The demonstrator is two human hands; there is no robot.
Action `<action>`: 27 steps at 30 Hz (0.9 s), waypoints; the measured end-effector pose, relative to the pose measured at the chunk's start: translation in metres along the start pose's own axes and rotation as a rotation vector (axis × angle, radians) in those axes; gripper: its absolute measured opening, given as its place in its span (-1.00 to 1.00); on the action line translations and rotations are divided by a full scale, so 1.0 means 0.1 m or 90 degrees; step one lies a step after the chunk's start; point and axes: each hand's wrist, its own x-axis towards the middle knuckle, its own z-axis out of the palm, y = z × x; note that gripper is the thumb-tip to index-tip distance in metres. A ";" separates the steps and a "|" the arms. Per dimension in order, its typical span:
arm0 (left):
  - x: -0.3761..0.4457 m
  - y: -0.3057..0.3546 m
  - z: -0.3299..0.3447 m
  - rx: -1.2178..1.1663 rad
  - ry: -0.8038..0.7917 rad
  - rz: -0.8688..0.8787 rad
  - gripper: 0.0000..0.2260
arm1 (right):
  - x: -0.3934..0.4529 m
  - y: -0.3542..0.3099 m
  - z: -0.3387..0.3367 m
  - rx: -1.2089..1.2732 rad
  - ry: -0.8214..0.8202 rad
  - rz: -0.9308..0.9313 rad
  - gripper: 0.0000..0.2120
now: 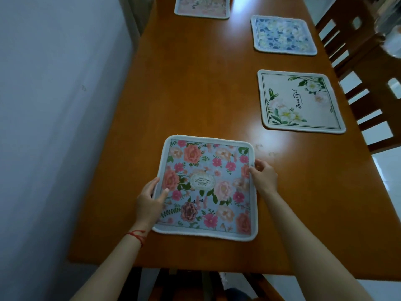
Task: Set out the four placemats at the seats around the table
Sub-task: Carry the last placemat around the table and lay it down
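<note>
Placemats: we count three laid – cream mat (300, 101), blue mat (284, 35), pink mat (201, 6) | fourth, floral mat (208, 187), on table (195, 94) near edge | left hand (149, 203), right hand (264, 177) pinch its sides (release remains)

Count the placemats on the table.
4: pink-rose placemat held at the near end, cream "Beautiful" placemat and blue-flower placemat along the right side, pale pink placemat far end, partly cropped.

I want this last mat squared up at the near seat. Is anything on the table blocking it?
Nothing visible does. Both the left hand and right hand already grip the floral placemat, and the wooden table around it is bare; the other mats lie well apart.
</note>
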 end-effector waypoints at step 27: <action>0.20 0.29 0.20 0.009 -0.003 0.075 -0.60 | -0.20 0.21 0.18 0.059 0.072 0.016 -0.58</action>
